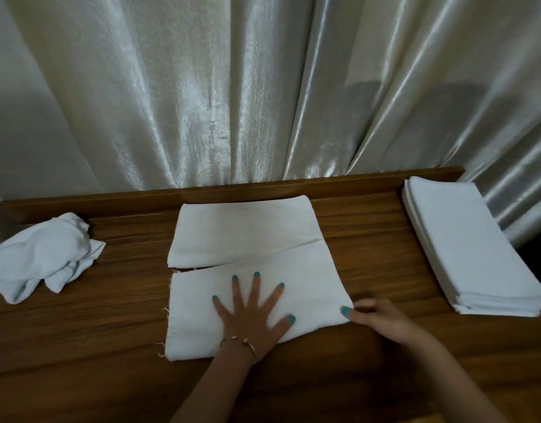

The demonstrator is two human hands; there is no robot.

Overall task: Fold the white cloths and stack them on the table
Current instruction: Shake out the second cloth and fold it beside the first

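A white cloth [245,236] lies in the middle of the wooden table [385,261], folded so two flaps meet along a slanted seam. My left hand [252,312] rests flat on the near flap with fingers spread wide. My right hand [376,317] is at the cloth's near right corner, with its fingers curled and a fingertip touching the corner. A neat stack of folded white cloths [467,245] sits at the right end of the table. A crumpled pile of unfolded white cloths [43,257] lies at the left end.
A shiny pale curtain [232,93] hangs right behind the table's raised back edge [202,193]. Bare wood shows between the middle cloth and each pile, and along the near side under my forearms.
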